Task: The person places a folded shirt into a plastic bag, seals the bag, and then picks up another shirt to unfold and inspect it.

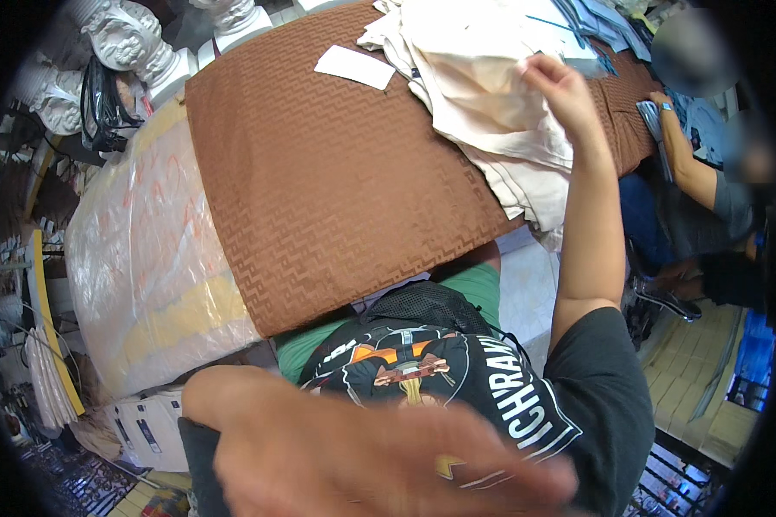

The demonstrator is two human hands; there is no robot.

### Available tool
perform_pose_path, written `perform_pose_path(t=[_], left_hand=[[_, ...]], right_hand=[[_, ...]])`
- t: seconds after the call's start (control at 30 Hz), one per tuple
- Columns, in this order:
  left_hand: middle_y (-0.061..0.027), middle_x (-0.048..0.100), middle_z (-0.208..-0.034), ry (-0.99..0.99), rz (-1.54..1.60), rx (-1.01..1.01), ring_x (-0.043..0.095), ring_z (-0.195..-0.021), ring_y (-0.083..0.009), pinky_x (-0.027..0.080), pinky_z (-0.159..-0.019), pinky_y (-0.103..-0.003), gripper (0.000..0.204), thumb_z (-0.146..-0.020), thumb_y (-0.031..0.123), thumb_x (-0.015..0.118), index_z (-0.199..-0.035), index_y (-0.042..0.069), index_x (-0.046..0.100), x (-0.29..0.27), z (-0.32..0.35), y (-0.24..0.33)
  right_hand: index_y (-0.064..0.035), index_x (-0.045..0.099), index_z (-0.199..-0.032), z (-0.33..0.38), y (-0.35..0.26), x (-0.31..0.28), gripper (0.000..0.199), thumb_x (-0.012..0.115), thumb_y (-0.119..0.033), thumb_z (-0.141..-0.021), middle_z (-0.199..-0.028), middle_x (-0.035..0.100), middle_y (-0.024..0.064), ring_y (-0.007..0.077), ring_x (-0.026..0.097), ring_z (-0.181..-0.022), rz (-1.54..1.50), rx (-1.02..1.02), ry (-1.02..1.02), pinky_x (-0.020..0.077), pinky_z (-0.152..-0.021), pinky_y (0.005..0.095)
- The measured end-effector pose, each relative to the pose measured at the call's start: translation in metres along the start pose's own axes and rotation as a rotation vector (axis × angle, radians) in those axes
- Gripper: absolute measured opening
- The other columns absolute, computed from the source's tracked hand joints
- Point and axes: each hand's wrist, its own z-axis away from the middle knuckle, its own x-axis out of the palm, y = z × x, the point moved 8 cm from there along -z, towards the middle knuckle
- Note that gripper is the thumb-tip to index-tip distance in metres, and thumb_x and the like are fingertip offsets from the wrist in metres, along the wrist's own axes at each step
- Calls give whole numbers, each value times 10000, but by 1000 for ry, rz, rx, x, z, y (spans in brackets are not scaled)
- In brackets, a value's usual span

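Observation:
At the upper right, my right hand (560, 90) pinches the edge of a cream garment (483, 77) between thumb and fingers. That garment lies on top of a stack of cream garments (513, 185), whose layered edges hang over the near side of the table. A small dark label (416, 72) shows on the stack's left edge. My left hand (466, 452) is raised very close in front of my chest, large and smeared by motion. Its fingers cannot be made out, nor whether anything is in them. A blank white card (355, 67) lies left of the stack.
A brown patterned cloth (319, 189) covers the table. Clear plastic (147, 258) wraps the surface at left. White carved pedestals (121, 39) stand behind. At right another person's hand (661, 99) rests by folded blue clothes (703, 129). A yellow strip (47, 319) stands far left.

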Motion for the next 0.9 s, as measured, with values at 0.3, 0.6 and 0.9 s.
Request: perform_pose_path(t=[0.3, 0.6, 0.9], left_hand=[[-209, 499, -1258, -76, -237, -22, 455, -1176, -374, 320, -990, -474, 622, -919, 526, 356, -1165, -16, 534, 5, -37, -12], [-209, 522, -1239, -143, -359, -39, 485, -1153, -391, 332, -989, -502, 673, -902, 572, 352, -1109, -17, 603, 10, -45, -27], [-107, 440, -1363, 519, -1788, -102, 390, -1273, -289, 300, -1049, -399, 490, -839, 126, 573, -1314, 94, 456, -192, -23, 7]], right_hand=[[-19, 620, -1080, 5, 1, -97, 335, 689, -188, -800, -981, 645, 78, 161, 589, -820, 454, -146, 594, 461, -729, 269], [-78, 642, -980, 59, -1, 67, 338, 716, -257, -703, -953, 629, 103, 311, 588, -913, 787, -237, 125, 446, -807, 423], [-94, 605, -898, 75, -175, 78, 162, 580, -100, -738, -787, 633, 90, 288, 633, -662, 375, -843, 358, 520, -595, 360]])
